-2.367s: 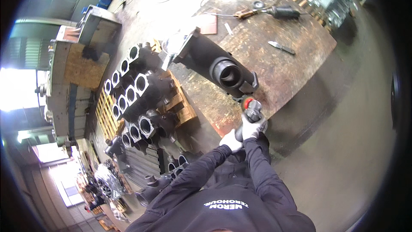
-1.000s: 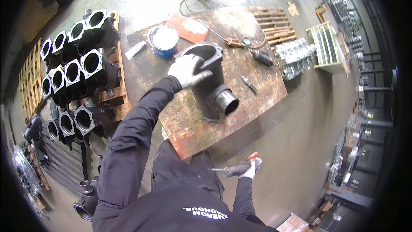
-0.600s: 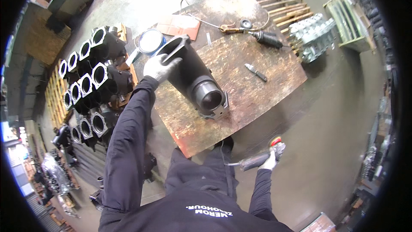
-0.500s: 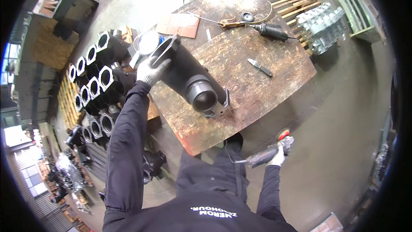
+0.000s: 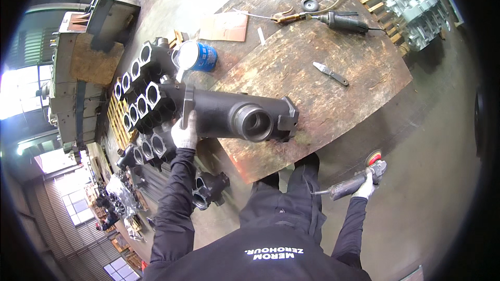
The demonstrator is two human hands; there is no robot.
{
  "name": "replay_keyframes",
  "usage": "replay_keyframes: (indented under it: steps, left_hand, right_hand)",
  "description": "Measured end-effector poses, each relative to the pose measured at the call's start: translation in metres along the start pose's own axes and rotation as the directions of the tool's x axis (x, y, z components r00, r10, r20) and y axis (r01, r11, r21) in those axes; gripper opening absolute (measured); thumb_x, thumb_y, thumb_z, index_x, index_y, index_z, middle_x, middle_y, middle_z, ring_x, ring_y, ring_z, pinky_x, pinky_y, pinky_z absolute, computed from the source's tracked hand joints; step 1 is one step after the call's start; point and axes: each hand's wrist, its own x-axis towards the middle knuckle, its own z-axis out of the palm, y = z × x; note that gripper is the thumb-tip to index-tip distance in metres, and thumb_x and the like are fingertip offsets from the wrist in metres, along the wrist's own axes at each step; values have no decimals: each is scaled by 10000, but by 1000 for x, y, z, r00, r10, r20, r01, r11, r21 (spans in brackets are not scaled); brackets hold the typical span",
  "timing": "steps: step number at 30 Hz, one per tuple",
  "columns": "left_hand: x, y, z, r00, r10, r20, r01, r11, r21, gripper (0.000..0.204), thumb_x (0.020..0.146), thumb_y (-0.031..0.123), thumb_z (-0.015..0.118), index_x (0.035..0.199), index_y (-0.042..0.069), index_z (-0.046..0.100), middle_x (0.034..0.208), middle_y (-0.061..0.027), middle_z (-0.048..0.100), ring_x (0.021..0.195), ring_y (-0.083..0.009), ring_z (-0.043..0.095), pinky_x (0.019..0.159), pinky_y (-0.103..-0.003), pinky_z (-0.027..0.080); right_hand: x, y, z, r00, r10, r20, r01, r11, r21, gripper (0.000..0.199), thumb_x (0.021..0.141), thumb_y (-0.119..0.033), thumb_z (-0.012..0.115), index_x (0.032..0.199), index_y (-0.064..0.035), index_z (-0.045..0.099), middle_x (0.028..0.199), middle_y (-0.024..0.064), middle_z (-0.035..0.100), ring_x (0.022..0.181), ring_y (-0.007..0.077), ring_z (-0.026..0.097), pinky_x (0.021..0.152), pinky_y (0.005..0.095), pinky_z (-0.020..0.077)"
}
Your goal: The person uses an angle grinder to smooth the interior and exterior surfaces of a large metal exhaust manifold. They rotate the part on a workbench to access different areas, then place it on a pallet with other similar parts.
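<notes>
On the rusty surface (image 5: 333, 93) ahead of you lies a small knife (image 5: 330, 73), and farther back a second angle grinder (image 5: 344, 22) with a loose disc (image 5: 310, 4) near it. A cardboard sheet (image 5: 224, 26) and a blue can (image 5: 197, 55) sit at the far left edge. Dark castings (image 5: 140, 99) crowd a pallet to your left; pale metal parts (image 5: 416, 5) stand far right.

I see a metalworking workshop: worn wooden workbench (image 5: 333, 88), black cast-iron pipe castings stacked on pallets (image 5: 143, 99), corded angle grinder (image 5: 341, 22), concrete floor (image 5: 427, 177)
</notes>
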Motion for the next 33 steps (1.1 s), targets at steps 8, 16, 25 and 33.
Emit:
replay_keyframes:
  steps: [8,16,25,33]
  left_hand:
    - [-61,-10,9,934,-316,-165,322,947,10,527,953,476,650,862,-35,737,685,-135,689,614,-178,600,649,-375,477]
    - [-49,-22,11,919,-364,-150,360,931,-49,583,954,512,629,930,-59,742,757,-175,721,700,-200,673,700,-378,504]
    - [-69,-48,-14,978,-171,118,179,982,-63,562,996,510,568,1053,-40,668,820,-116,676,740,-162,591,693,-363,482]
    - [-58,-43,6,973,-163,-166,172,984,40,473,962,468,625,933,0,690,799,-192,684,748,-346,664,719,-430,496]
  right_hand:
    - [-17,-15,41,982,43,183,-35,998,-46,591,798,-117,811,1248,-12,442,895,121,653,741,267,667,696,445,613]
    - [-12,-18,50,979,10,201,3,998,-68,692,808,-87,794,1312,-37,322,836,139,647,652,275,664,625,470,605]
    - [-16,-31,39,980,43,196,-18,992,-128,801,798,-44,794,1392,-52,256,873,162,642,676,288,666,652,481,604]
    - [-38,-27,45,939,61,340,-6,987,-161,927,746,41,794,1446,-72,196,1023,211,601,747,320,671,671,490,617]
